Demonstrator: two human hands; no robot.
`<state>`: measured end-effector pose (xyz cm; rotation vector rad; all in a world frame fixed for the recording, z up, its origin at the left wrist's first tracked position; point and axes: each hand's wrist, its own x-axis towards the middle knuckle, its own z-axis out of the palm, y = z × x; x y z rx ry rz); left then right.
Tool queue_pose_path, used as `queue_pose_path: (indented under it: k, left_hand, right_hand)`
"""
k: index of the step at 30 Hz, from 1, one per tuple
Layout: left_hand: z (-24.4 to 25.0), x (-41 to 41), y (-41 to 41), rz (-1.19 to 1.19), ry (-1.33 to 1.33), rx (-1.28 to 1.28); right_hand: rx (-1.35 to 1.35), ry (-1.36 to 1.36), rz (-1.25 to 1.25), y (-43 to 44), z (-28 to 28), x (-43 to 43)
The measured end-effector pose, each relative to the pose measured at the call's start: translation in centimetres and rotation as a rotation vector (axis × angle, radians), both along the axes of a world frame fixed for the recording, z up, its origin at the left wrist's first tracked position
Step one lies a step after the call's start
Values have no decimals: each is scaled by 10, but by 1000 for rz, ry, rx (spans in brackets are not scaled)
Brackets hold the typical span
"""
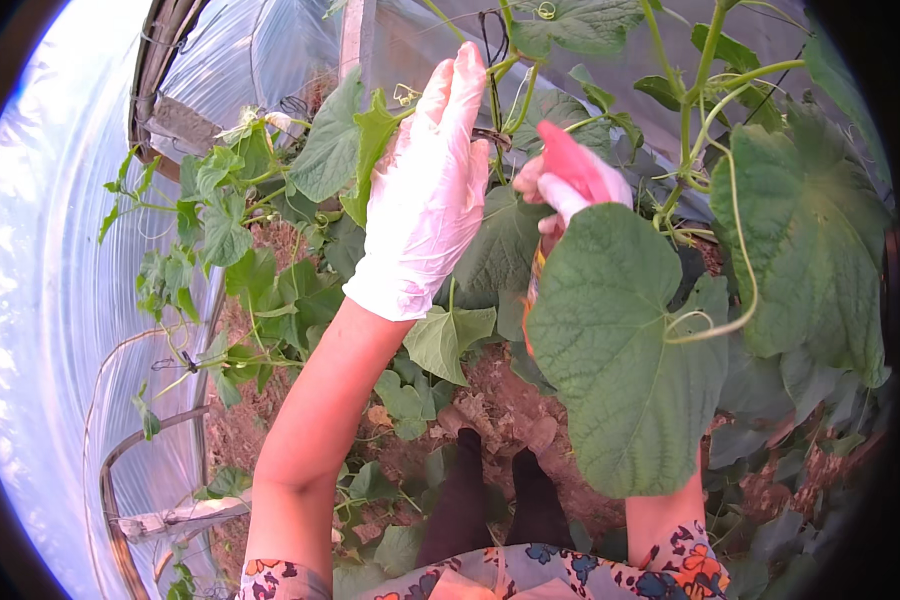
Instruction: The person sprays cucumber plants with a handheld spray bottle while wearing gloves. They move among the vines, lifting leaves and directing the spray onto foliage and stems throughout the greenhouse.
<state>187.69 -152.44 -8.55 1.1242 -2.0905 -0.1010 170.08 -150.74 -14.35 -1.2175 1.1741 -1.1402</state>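
My left hand (427, 187), in a thin white glove, is raised with its fingers stretched upward beside a cucumber-like vine stem (497, 112). A bright green leaf (373, 150) lies along its outer edge. Its palm side is turned away, so what it touches there is hidden. To the right, my right hand (570, 180), also gloved and slightly blurred, has bent fingers. A large green leaf (622, 345) covers its wrist and part of the forearm. Just below that hand shows an orange and yellow edge (532, 292) of something mostly hidden; I cannot tell whether the hand grips it.
Clear plastic sheeting (52, 300) on a curved frame (142, 82) bounds the left side. A thick vine (686, 120) with broad leaves (802, 232) rises at the right. More vines (225, 225) climb at the left. Brown soil (495, 390) shows around my legs (465, 495).
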Motion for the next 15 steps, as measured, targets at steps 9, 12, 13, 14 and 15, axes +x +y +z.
queue_pose_path:
  k: [9,12,13,14,15]
  left_hand:
    - [-50,29,22,-111,147,36]
    - [-95,26,30,-96,-70,472]
    - [-128,20,34,-151,41,465]
    - [-153,7,46,-212,83,579]
    - [-168,-8,67,-267,124,692]
  right_hand:
    - [418,-317,35,133,-88,-46]
    - [409,-388,-101,170,-86,-72]
    - [398,-408,-123,176,-87,-76]
    - [389,-429,-150,180,-89,-79]
    - [379,-454,-176,182,-92,-80]
